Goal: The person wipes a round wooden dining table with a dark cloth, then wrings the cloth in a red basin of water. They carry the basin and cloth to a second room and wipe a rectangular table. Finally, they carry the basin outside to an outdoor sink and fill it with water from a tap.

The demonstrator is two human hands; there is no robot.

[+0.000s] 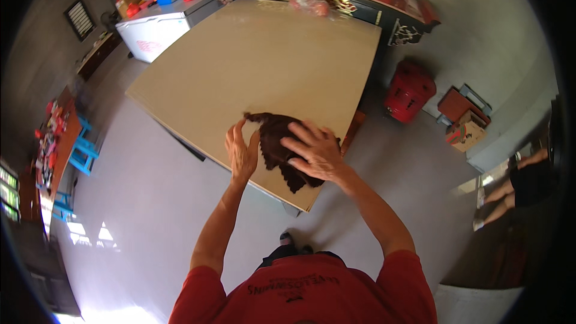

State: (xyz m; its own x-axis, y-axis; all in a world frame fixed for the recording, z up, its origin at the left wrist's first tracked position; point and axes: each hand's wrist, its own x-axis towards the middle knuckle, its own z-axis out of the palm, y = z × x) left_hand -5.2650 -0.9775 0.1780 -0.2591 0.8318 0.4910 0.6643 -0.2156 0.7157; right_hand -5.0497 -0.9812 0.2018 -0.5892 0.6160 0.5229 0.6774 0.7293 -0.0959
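Observation:
A dark brown cloth with a scalloped edge lies on the near corner of a large beige tabletop. Spread flat over its right part is my right hand, fingers apart, hiding some of the cloth. My left hand is beside the left edge of the cloth, thumb apart from its raised fingers. Whether the left thumb touches the cloth I cannot tell. A narrow end of the cloth points toward the far left, and a loose flap hangs toward the near side.
A dark altar table with red items and a plastic bag stand at the far end. A white chest freezer is far left; a red bin and cardboard box are right. Another person's legs show at the right.

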